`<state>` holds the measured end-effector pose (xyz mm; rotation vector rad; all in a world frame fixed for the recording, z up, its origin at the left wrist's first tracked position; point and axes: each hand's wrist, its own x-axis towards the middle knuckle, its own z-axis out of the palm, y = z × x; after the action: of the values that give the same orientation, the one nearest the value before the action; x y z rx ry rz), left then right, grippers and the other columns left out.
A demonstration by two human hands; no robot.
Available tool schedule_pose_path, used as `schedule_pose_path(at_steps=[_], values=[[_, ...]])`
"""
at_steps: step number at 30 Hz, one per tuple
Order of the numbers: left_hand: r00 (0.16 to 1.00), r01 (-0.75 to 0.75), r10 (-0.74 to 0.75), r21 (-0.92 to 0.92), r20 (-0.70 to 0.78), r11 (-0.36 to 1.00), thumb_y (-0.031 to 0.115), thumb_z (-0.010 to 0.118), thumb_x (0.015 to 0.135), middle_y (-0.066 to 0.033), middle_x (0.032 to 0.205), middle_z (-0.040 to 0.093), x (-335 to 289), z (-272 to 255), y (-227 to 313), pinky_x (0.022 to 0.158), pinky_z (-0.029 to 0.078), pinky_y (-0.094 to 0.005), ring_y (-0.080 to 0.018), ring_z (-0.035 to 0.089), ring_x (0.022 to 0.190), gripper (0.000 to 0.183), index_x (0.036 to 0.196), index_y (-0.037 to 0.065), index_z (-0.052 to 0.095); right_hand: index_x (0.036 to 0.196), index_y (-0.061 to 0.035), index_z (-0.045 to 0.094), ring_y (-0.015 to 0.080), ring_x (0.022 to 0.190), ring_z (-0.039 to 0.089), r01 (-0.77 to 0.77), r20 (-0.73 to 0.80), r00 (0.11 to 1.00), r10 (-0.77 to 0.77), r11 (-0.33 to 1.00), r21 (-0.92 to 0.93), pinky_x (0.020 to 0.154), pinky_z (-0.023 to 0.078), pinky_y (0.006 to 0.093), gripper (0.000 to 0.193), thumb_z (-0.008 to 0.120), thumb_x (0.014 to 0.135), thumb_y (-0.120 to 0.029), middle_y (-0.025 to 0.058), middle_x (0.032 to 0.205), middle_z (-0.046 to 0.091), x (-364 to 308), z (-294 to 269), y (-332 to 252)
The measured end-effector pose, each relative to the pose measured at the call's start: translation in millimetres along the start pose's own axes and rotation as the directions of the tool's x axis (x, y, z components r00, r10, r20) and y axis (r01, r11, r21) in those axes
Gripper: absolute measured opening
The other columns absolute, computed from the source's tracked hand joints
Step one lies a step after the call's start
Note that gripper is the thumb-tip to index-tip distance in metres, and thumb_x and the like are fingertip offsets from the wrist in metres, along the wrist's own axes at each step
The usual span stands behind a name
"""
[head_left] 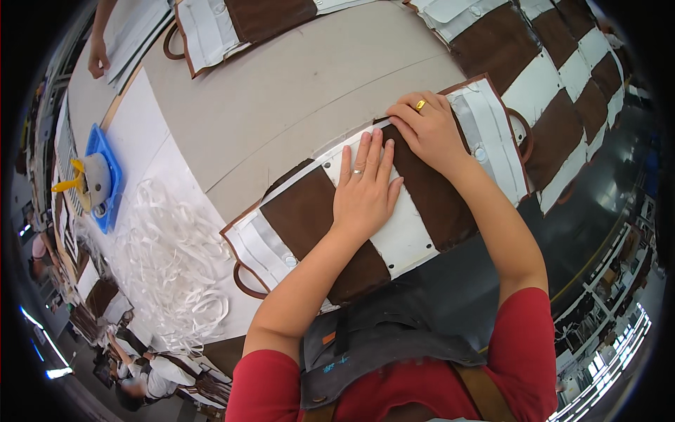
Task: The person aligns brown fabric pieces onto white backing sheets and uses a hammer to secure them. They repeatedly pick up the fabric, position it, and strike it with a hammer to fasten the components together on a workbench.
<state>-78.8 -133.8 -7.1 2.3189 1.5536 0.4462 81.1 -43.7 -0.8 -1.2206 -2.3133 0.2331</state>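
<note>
A brown and white bag panel (309, 218) lies slanted at the table's near edge, with brown loop handles at both ends. My left hand (363, 193) rests flat on its white middle section, fingers stretched toward the far edge, a ring on one finger. My right hand (430, 130) is bent over that far edge, its thumb and fingers closed on the panel's rim near a thin white strip (294, 178) that runs along it. What lies under the right fingertips is partly hidden. A gold ring shows on the right hand.
Loose white tape (172, 260) is heaped at the left. Beyond it sits a blue tray (105, 176) with a pale container and yellow-handled tool. More brown and white panels (496, 42) lie at the far right and back. Another person's hand (98, 58) is at the far left.
</note>
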Motion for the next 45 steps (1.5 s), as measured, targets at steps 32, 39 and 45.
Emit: schedule_pose_path(at_steps=[32, 39, 45], values=[[0.998, -0.022, 0.012, -0.180, -0.057, 0.983, 0.018, 0.061, 0.084, -0.0117, 0.129, 0.048, 12.7, -9.5, -8.2, 0.102, 0.029, -0.0434, -0.0287, 0.044, 0.122, 0.039, 0.121, 0.006, 0.056, 0.092, -0.0044, 0.060, 0.0258, 0.085, 0.055, -0.313, -0.195, 0.888, 0.416, 0.859, 0.405, 0.075, 0.044, 0.0354, 0.007, 0.056, 0.087, -0.008, 0.0069, 0.088, 0.059, 20.3, -21.4, 29.9], [0.974, 0.090, -0.130, -0.208, -0.185, 0.974, 0.010, 0.063, 0.083, -0.0089, 0.108, 0.054, 49.2, -9.8, -24.1, 0.091, 0.033, -0.0425, -0.0273, 0.051, 0.100, 0.026, 0.109, 0.007, 0.059, 0.104, -0.0054, 0.065, 0.0251, 0.098, 0.057, -0.166, -0.064, 0.980, 0.190, 0.950, 0.265, 0.084, 0.048, 0.0346, 0.022, 0.059, 0.083, 0.002, 0.0063, 0.104, 0.061, -26.6, -16.0, 14.3], [0.983, 0.145, -0.179, -0.388, -0.051, 0.910, 0.014, 0.066, 0.082, -0.0048, 0.095, 0.058, 62.3, -7.6, -35.9, 0.086, 0.034, -0.0390, -0.0206, 0.055, 0.091, 0.018, 0.099, 0.008, 0.064, 0.105, -0.0055, 0.065, 0.0254, 0.104, 0.057, -0.124, -0.060, 0.989, 0.136, 0.978, 0.170, 0.089, 0.047, 0.0369, 0.026, 0.059, 0.081, 0.002, 0.0060, 0.107, 0.061, -38.1, -14.9, 11.4]])
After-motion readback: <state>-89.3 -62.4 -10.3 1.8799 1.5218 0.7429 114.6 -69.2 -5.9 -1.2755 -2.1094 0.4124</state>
